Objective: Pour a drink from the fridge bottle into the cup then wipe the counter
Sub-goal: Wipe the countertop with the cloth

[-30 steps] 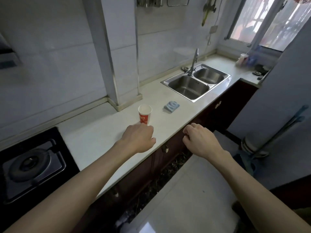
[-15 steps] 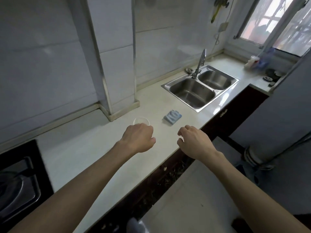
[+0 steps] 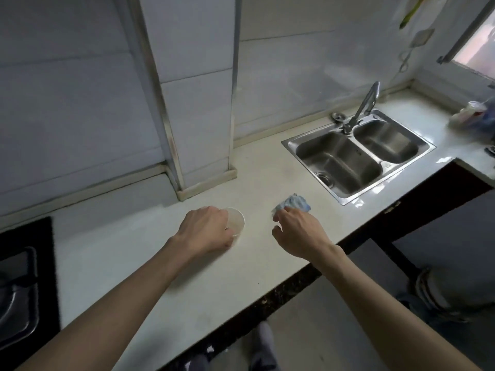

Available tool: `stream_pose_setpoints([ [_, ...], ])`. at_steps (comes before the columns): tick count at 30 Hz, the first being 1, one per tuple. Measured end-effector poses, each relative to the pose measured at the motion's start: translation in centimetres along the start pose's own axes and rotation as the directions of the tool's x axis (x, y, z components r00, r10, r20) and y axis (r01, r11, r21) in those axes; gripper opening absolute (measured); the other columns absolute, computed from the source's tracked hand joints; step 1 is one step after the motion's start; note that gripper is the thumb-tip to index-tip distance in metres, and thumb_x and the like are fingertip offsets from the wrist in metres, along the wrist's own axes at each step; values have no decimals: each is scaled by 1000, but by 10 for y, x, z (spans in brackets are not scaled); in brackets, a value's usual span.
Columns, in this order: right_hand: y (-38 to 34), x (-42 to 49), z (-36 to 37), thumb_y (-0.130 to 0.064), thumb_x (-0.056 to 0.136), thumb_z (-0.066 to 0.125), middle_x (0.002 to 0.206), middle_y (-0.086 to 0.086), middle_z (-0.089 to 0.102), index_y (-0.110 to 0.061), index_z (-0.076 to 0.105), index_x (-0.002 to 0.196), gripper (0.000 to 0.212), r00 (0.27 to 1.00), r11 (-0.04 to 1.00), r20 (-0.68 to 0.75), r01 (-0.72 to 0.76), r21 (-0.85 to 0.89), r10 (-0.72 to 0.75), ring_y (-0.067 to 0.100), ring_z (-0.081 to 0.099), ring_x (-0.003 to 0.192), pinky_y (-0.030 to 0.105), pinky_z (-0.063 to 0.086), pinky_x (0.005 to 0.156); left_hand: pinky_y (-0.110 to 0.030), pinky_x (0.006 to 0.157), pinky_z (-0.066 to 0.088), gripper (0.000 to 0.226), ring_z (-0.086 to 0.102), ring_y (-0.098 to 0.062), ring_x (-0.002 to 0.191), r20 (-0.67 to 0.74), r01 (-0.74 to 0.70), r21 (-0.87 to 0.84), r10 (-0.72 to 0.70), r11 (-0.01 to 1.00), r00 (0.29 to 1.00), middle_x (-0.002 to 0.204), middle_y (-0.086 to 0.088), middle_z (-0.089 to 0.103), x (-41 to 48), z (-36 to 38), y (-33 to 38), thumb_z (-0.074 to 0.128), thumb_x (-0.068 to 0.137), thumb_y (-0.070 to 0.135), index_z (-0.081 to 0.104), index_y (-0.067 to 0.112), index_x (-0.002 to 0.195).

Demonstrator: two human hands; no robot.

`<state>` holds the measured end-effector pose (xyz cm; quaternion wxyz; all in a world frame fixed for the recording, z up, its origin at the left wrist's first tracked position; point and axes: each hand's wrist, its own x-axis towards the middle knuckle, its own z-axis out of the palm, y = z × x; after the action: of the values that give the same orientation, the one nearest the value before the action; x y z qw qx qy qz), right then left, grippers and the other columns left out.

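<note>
A white paper cup (image 3: 237,222) stands upright on the pale counter (image 3: 150,263); I look down into its open mouth. My left hand (image 3: 206,230) is wrapped around its left side. A crumpled blue cloth (image 3: 294,203) lies on the counter to the right of the cup. My right hand (image 3: 297,234) has its fingertips on the near edge of the cloth, which looks bunched up under them. No bottle is in view.
A steel double sink (image 3: 359,153) with a tap (image 3: 364,107) sits at the right. A tiled pillar (image 3: 192,103) juts onto the counter behind the cup. A black stove (image 3: 21,290) is at the left. Small items (image 3: 471,116) stand at the far right corner.
Both hands moved forward: the left closed around the cup, the right reached the blue cloth and bunched it. My view came nearer and tilted down over the counter.
</note>
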<state>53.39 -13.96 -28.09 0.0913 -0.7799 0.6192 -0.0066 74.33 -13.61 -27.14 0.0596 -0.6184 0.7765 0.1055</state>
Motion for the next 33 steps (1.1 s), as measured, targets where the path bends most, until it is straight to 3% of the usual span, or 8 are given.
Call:
stream_pose_setpoints([
  [5, 14, 51, 14, -20, 88, 49, 101, 6, 65, -8, 64, 104, 25, 980, 983, 75, 183, -9, -182, 25, 62, 89, 39, 54, 74, -36, 76, 50, 25, 64, -30, 95, 22, 193, -38, -192, 980, 981, 107, -8, 68, 18, 6, 0, 49, 91, 28, 64, 14, 105],
  [9, 14, 81, 26, -22, 89, 49, 113, 7, 62, -10, 59, 114, 30, 936, 952, 176, 302, 52, -306, 28, 58, 102, 36, 48, 80, -37, 81, 52, 27, 63, -31, 98, 76, 352, -107, -345, 930, 935, 111, -8, 67, 21, 16, 2, 47, 93, 31, 63, 14, 106],
  [15, -4, 108, 54, -36, 85, 62, 137, 11, 41, -12, 31, 145, 71, 850, 897, 285, 419, 141, -443, 31, 45, 122, 40, 46, 94, -36, 85, 50, 29, 61, -30, 104, 205, 566, -249, -529, 786, 824, 117, -8, 65, 16, 36, 0, 47, 93, 32, 60, 15, 112],
  [20, -19, 113, 87, -44, 75, 76, 147, 10, 26, -14, 13, 151, 104, 797, 862, 333, 488, 136, -504, 34, 40, 126, 44, 47, 95, -34, 91, 49, 42, 60, -26, 114, 368, 671, -496, -566, 551, 737, 127, -4, 64, 20, 64, -4, 54, 90, 34, 55, 19, 129],
  [23, -25, 117, 100, -41, 74, 78, 147, 10, 26, -15, 12, 152, 105, 798, 859, 330, 504, 95, -505, 34, 40, 126, 43, 49, 94, -41, 87, 58, 46, 70, -26, 98, 459, 655, -711, -536, 257, 709, 119, -5, 65, 24, 79, -5, 57, 87, 30, 53, 17, 130],
  [26, -31, 119, 108, -32, 77, 73, 142, 10, 32, -14, 17, 151, 95, 803, 850, 308, 526, 38, -511, 31, 42, 121, 39, 50, 91, -41, 78, 61, 33, 71, -24, 80, 509, 583, -812, -488, 2, 710, 98, -4, 69, 29, 87, -5, 55, 88, 19, 57, 12, 120],
  [29, -38, 123, 109, -33, 78, 71, 137, 9, 37, -15, 23, 148, 87, 810, 849, 287, 527, 29, -512, 29, 44, 118, 38, 50, 87, -42, 76, 61, 22, 69, -23, 73, 510, 513, -848, -469, -134, 721, 84, -4, 72, 32, 92, -10, 55, 88, 12, 65, 8, 107],
  [33, -58, 128, 108, -40, 78, 70, 132, 8, 40, -18, 25, 146, 84, 815, 857, 293, 514, 35, -500, 27, 45, 113, 37, 51, 83, -41, 76, 62, 23, 71, -26, 72, 525, 464, -850, -470, -248, 710, 86, -11, 74, 27, 97, -32, 54, 89, 11, 69, 0, 102],
])
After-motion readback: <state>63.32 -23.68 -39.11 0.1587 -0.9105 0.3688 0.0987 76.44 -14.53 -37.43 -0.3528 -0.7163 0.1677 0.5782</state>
